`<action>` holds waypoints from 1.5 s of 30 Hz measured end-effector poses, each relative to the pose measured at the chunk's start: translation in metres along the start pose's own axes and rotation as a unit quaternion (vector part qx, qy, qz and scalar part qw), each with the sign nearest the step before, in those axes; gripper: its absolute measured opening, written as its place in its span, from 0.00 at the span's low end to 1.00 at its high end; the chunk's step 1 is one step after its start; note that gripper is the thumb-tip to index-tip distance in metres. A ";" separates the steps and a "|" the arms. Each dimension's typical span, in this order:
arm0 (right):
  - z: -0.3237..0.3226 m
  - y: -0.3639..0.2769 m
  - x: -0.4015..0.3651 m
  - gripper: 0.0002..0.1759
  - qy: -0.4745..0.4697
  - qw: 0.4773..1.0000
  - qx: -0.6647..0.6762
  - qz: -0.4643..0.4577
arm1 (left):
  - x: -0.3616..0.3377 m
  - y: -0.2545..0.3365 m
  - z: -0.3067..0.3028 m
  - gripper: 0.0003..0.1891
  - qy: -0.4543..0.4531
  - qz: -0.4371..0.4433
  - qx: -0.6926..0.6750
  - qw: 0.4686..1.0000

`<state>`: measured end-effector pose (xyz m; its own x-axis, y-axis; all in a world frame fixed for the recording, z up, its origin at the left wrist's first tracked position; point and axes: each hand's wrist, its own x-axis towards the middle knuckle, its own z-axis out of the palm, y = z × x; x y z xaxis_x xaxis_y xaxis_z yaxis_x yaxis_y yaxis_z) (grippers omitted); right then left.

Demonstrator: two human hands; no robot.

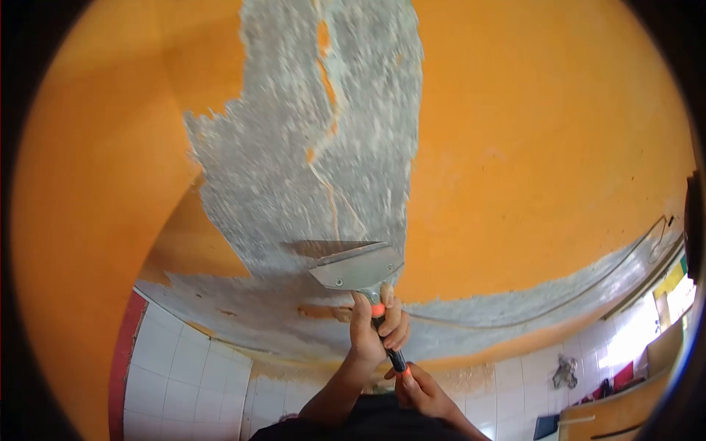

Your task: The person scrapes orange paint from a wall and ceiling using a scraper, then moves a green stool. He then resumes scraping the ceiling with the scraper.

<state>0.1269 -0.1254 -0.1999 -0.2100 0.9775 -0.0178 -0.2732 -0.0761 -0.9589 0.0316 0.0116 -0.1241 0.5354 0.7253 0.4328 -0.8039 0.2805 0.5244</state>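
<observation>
An orange painted surface [529, 147] fills most of the view, with a wide grey patch [309, 147] down its middle where the paint is gone and rough plaster shows. White tiles [184, 367] run along below. The scraper [357, 268] sits at the foot of the patch, its broad metal blade laid against the plaster at the paint's edge. The left hand [375, 327] is wrapped tight around the handle [395, 359] just under the blade, and the right hand [421, 388] is curled closed on the handle's end. The tool looks light and rigid, the blade stiff with a thin edge best kept clear of skin; the black handle with orange bands is the sound place to hold
</observation>
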 end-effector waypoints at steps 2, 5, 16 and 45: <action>0.000 0.011 -0.001 0.20 0.006 1.000 -0.010 0.024 | -0.014 -0.009 -0.020 0.26 0.023 -0.030 -0.011 0.999; -0.007 0.044 -0.003 0.19 0.010 0.999 0.007 0.045 | -0.029 -0.019 -0.031 0.26 0.066 -0.060 0.019 0.996; -0.008 0.098 -0.003 0.20 0.088 0.995 -0.041 0.026 | -0.043 -0.038 -0.052 0.29 0.128 -0.111 0.068 0.983; -0.015 0.168 0.000 0.24 0.136 0.978 -0.157 0.035 | -0.069 -0.064 -0.084 0.32 0.246 -0.172 0.155 0.941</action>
<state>0.0952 -0.1350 -0.3652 0.0510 0.9915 -0.1198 0.0439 -0.1221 -0.9915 0.0244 -0.0034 -0.2496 0.5048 0.8494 -0.1542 -0.4498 0.4113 0.7928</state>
